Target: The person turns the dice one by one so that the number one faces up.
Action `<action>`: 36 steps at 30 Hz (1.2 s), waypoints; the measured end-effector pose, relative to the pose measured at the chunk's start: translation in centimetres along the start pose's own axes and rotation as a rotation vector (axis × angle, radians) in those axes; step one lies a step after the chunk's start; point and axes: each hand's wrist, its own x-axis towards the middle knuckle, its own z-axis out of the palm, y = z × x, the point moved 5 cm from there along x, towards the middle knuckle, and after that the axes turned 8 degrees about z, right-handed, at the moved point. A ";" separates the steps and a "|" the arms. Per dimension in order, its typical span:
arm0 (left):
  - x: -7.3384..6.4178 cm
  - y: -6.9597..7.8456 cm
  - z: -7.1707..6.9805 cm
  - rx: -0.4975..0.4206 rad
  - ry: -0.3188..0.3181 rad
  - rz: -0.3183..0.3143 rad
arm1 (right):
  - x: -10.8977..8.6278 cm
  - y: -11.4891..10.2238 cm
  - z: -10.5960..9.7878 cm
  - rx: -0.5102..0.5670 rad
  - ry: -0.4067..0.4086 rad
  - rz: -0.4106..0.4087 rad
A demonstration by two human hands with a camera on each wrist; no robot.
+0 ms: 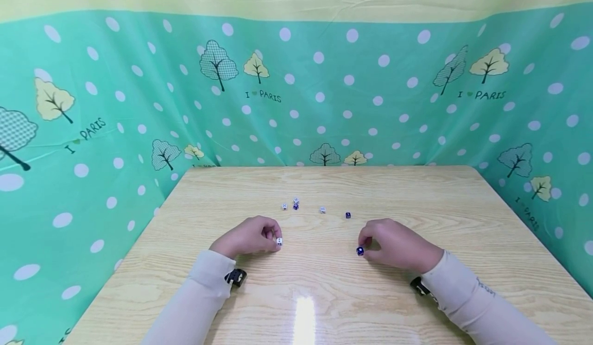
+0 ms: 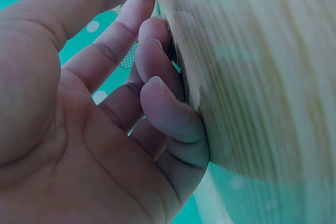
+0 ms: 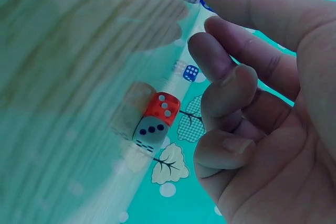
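My left hand [image 1: 252, 236] pinches a small white die [image 1: 279, 241] between thumb and forefinger, low over the wooden table. Red pips show on this die in the left wrist view, its other fingers curling against the tabletop. Opposite, my right hand [image 1: 394, 244] pinches a dark blue die [image 1: 360, 251] by thumb and forefinger. In the right wrist view, a red die [image 3: 161, 106] and a white die with black pips [image 3: 151, 131] lie side by side close to that hand. In the head view neither can be made out.
Beyond the hands stand a white die [image 1: 284, 207], another white die [image 1: 296, 200] touching or just behind a blue die [image 1: 295, 207], a third white die [image 1: 323, 210] and a blue die [image 1: 348, 215]. Green curtain [image 1: 319, 98] borders the table [image 1: 222, 190] at back and sides.
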 end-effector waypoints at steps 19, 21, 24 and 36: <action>0.0 -0.2 0.0 -0.008 -0.002 0.008 | 0.1 0.0 -0.1 0.005 -0.014 0.010; 0.0 -0.2 0.0 -0.007 -0.001 0.009 | 0.1 -0.3 -0.1 0.012 -0.012 0.007; 0.1 -0.2 0.0 -0.006 0.001 0.012 | 0.0 -0.6 -0.1 0.016 -0.014 0.004; 0.1 -0.4 0.0 0.005 -0.001 0.007 | -0.1 -1.1 -0.4 0.001 -0.012 0.005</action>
